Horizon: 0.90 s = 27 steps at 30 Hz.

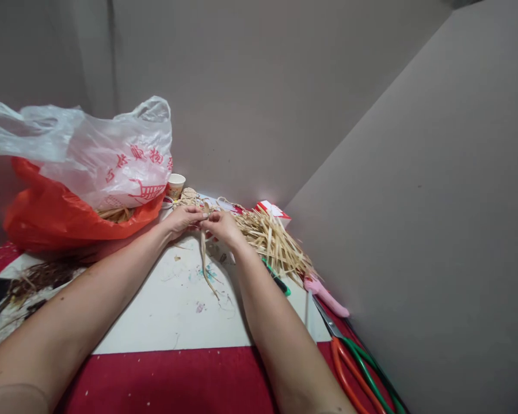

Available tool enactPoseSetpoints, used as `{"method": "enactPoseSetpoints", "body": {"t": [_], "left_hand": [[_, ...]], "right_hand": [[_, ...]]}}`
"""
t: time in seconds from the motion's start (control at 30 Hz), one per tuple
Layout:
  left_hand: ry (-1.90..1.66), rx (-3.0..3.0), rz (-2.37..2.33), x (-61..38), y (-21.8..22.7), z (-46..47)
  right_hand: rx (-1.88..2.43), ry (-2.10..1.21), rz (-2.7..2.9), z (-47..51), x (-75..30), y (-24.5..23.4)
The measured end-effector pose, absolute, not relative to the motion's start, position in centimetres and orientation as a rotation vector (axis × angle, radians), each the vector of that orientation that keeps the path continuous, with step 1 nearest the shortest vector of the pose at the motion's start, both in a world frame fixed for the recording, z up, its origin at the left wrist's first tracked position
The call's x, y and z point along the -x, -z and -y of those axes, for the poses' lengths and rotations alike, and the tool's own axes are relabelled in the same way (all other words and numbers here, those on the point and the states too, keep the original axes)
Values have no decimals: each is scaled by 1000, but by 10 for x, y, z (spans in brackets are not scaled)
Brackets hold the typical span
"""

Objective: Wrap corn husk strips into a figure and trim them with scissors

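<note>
Over the far part of a white board (155,322), my two hands meet with their fingertips close together. My left hand (185,221) is closed in a pinch on a pale dried straw strip (204,253). Pinching the same strip from the other side is my right hand (222,226), also closed. The strip's long tail hangs down from between the fingers onto the board. A small piece of it shows above the fingertips. Just right of my right hand lies a heap of cut straw strips (276,238). Behind the fingers sits some braided straw (190,197).
Plastic bags, one white (107,155) and one red (82,218), stand at the left. A paper cup (176,185) is behind. At right lie scissors (341,339), a pink-handled tool (328,296), a green-and-black tool (280,283) and a red-and-white box (275,211). Grey walls (250,103) close in.
</note>
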<state>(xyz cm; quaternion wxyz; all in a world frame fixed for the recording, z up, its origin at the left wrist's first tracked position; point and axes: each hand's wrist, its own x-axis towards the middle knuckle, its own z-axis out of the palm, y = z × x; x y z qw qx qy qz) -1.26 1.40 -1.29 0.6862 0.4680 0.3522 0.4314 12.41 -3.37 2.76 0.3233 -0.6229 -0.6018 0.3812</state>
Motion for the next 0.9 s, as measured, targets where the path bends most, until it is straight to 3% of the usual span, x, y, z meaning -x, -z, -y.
{"method": "enactPoseSetpoints", "body": {"t": [0.27,0.9], "left_hand": [[-945,-1091,-745,13,16,-14],[-965,-1192,-834,8,7,-8]], "right_hand": [[1422,-1279,1328,37,-145,-6],[1433,-958,1505,20,-149,12]]}}
